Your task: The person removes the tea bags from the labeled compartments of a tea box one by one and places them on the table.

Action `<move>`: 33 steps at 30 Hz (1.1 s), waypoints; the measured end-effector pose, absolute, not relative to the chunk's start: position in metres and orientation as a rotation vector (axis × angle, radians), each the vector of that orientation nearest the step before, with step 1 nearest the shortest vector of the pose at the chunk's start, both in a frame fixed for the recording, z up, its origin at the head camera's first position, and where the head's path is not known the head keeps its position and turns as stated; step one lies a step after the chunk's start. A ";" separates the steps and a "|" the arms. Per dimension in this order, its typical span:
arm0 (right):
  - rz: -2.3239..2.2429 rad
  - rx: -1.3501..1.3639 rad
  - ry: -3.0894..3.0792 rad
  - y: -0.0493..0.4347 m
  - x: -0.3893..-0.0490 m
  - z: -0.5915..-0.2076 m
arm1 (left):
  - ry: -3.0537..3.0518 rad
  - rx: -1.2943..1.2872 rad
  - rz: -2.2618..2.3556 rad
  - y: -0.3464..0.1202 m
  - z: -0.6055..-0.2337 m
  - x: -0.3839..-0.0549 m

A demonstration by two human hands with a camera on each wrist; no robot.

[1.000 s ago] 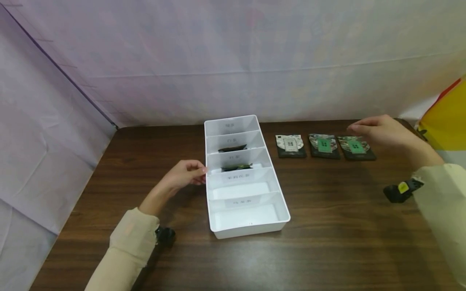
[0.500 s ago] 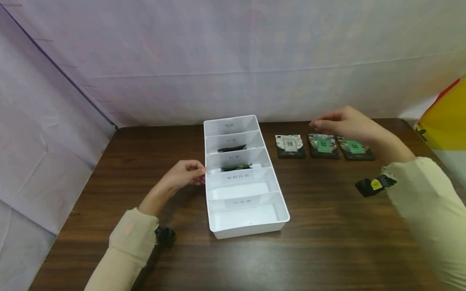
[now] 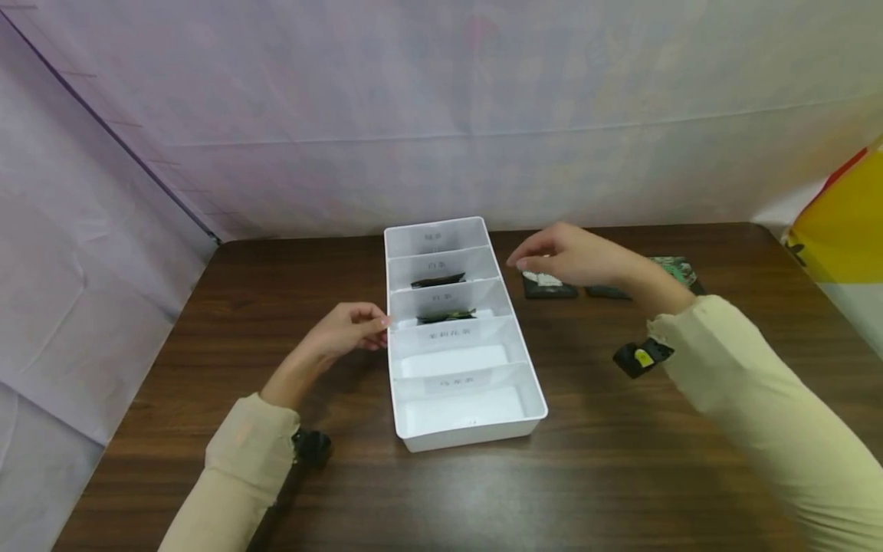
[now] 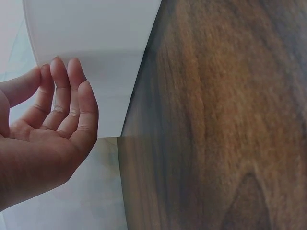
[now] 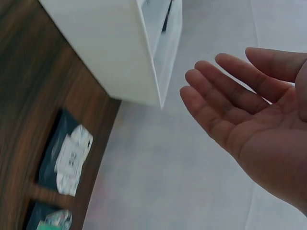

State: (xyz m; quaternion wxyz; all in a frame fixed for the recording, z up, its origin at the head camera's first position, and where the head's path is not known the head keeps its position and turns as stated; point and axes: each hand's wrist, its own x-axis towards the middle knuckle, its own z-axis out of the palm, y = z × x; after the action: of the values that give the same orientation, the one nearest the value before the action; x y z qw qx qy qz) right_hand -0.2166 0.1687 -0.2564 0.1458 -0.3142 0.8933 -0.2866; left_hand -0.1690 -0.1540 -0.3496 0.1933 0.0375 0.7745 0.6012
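- The white tray [image 3: 469, 441] stands mid-frame on the tabletop [image 3: 607, 491], with one dark packet [image 3: 438, 280] in its second compartment from the top and another [image 3: 447, 315] in the third.
- The left hand [image 3: 348, 330] pinches the tray's left rim between thumb and fingers; an uneven pull there could skew the tray.
- The right hand [image 3: 576, 254], fingers spread from the thumb and holding nothing, hangs right of the tray's upper half, partly hiding the pale-labelled pouch [image 3: 549, 292]; moving further left while low, it might knock the rim.
- A dipping right forearm could nudge the middle pouch [image 3: 607, 292] or the far-right pouch [image 3: 679, 268].
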 end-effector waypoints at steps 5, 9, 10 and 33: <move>-0.768 -1.055 2.530 0.146 -0.213 -0.264 | 2.174 0.099 1.685 -0.154 -0.350 -0.169; -0.747 -1.125 2.484 0.135 -0.208 -0.274 | 2.169 0.101 1.684 -0.154 -0.351 -0.170; -0.748 -1.140 2.468 0.133 -0.207 -0.276 | 2.168 0.101 1.685 -0.154 -0.351 -0.170; -0.730 -1.195 2.465 0.124 -0.198 -0.302 | 2.166 0.100 1.685 -0.154 -0.351 -0.170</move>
State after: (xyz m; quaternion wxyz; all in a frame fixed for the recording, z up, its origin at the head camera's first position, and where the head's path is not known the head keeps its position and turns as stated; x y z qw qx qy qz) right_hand -0.1983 0.1240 -0.3017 0.1528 -0.4165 0.8593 -0.2546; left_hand -0.1704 -0.1544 -0.3509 0.1966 0.0356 0.7734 0.6017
